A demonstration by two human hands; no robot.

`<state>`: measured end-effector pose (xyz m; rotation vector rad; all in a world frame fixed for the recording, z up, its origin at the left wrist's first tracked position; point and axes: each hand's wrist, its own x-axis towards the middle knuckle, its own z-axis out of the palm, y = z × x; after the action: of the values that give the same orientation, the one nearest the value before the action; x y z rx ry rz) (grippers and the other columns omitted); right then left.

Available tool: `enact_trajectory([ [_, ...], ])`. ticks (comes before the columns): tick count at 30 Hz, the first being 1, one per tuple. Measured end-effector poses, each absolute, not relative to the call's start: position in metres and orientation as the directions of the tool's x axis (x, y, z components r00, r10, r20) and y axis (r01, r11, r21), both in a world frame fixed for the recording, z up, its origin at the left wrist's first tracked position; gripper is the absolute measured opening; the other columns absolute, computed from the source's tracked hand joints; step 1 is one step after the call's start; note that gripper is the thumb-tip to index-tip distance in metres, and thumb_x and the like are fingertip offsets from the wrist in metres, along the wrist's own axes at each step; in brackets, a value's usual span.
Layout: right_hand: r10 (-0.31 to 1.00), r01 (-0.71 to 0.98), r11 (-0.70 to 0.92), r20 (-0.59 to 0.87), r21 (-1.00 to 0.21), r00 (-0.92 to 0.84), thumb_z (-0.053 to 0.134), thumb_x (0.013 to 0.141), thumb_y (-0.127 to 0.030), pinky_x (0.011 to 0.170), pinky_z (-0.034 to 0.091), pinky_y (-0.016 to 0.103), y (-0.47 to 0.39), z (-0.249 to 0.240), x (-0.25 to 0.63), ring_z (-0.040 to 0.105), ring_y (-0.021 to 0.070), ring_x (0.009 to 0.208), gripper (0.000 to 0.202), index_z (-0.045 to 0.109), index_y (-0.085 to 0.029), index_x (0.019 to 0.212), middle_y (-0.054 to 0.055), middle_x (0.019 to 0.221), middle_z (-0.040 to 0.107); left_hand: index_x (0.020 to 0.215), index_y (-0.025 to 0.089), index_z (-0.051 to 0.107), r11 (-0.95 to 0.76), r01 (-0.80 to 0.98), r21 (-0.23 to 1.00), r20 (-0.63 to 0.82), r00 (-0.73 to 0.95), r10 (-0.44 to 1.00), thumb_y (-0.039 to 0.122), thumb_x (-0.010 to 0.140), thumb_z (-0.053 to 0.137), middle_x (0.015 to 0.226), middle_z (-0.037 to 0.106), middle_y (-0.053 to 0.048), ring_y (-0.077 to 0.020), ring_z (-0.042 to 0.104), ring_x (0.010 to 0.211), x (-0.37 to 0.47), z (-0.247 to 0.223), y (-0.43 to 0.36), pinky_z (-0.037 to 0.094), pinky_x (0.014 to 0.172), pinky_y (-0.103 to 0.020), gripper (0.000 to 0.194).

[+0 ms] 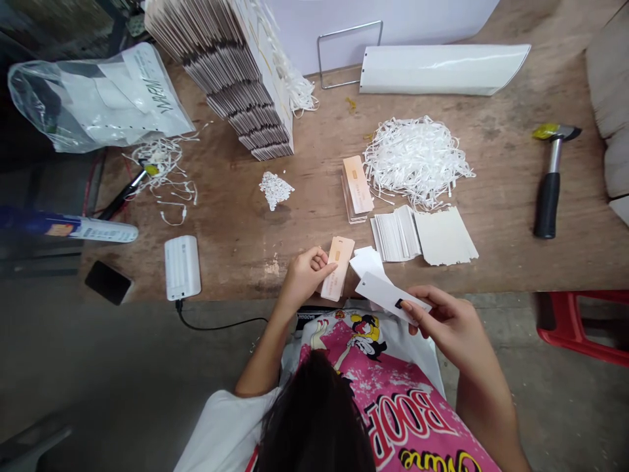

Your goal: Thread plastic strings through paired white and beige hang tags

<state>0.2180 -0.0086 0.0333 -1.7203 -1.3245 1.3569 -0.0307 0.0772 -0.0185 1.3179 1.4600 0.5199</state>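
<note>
My right hand (442, 318) pinches a white hang tag (381, 292) with a hole at one end and a small black mark near my thumb. It is held tilted at the table's front edge, over other white tags (368, 261). My left hand (305, 274) is closed at a small stack of tan hang tags (339, 262), its thumb lying on the top one and its fingers curled. How far the fingers reach under the tags is hidden. Beyond them lie another pile of tan tags (358, 183), a row of white tags (397, 235) and a heap of white strings (417, 160).
On the wooden table are a small white pile of bits (276, 190), a tall stack of bundled tags (236, 85), a hammer (549, 183), beige card (446, 237) and a white power bank (182, 267) with a cable. A phone (109, 282) lies left; a red stool (580, 328) stands right.
</note>
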Motion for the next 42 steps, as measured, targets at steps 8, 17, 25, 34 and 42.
enact_trajectory([
  [8,0.921,0.294,-0.382,-0.385,-0.876,0.048,0.066,0.082,-0.041,0.037,0.04,0.021,-0.008,0.039,0.215,0.052,0.0113,0.038,0.024,0.068,-0.017,0.083,-0.001,0.049,0.06,0.081,0.015,0.066,0.305,0.326,0.895,-0.341,0.059,0.938,0.035,0.07,0.072,0.071,0.063,-0.001,-0.0114,0.056,0.062,-0.055,0.003,0.091,0.044,0.059,-0.022,0.024],
  [17,0.917,0.282,-0.394,-0.395,-0.875,0.054,0.066,0.082,-0.044,0.038,0.04,0.023,-0.01,0.035,0.219,0.052,0.0123,0.039,0.027,0.068,-0.018,0.083,0.0,0.049,0.06,0.086,0.022,0.072,-0.315,0.864,0.393,-0.008,0.346,0.938,0.028,0.087,0.056,0.096,0.07,-0.005,-0.0213,0.061,0.095,-0.15,0.009,0.184,0.046,0.09,-0.033,0.017],
  [25,0.925,0.318,-0.371,-0.376,-0.873,0.047,0.064,0.084,-0.043,0.039,0.042,0.021,-0.011,0.03,0.227,0.054,0.012,0.04,0.024,0.067,-0.018,0.084,-0.001,0.05,0.06,0.088,0.021,0.071,-0.431,0.852,0.296,-0.05,0.465,0.884,0.022,0.087,0.052,0.1,0.07,-0.008,-0.024,0.06,0.099,-0.144,-0.006,0.225,0.045,0.091,-0.034,0.018],
  [34,0.929,0.354,-0.36,-0.367,-0.863,0.05,0.063,0.085,-0.041,0.039,0.041,0.021,-0.009,0.029,0.229,0.052,0.0115,0.038,0.022,0.067,-0.019,0.085,-0.002,0.048,0.06,0.092,0.019,0.071,-0.399,0.854,0.333,0.002,0.423,0.906,0.022,0.087,0.055,0.103,0.07,-0.008,-0.0232,0.061,0.102,-0.134,-0.008,0.252,0.044,0.094,-0.034,0.017],
  [42,0.924,0.358,-0.373,-0.379,-0.856,0.057,0.063,0.085,-0.042,0.039,0.042,0.022,-0.007,0.029,0.23,0.054,0.0124,0.039,0.024,0.067,-0.019,0.085,-0.001,0.05,0.061,0.096,0.018,0.072,-0.375,0.856,0.355,0.029,0.391,0.92,0.023,0.084,0.059,0.101,0.071,-0.009,-0.023,0.063,0.095,-0.13,-0.014,0.267,0.046,0.087,-0.034,0.018],
])
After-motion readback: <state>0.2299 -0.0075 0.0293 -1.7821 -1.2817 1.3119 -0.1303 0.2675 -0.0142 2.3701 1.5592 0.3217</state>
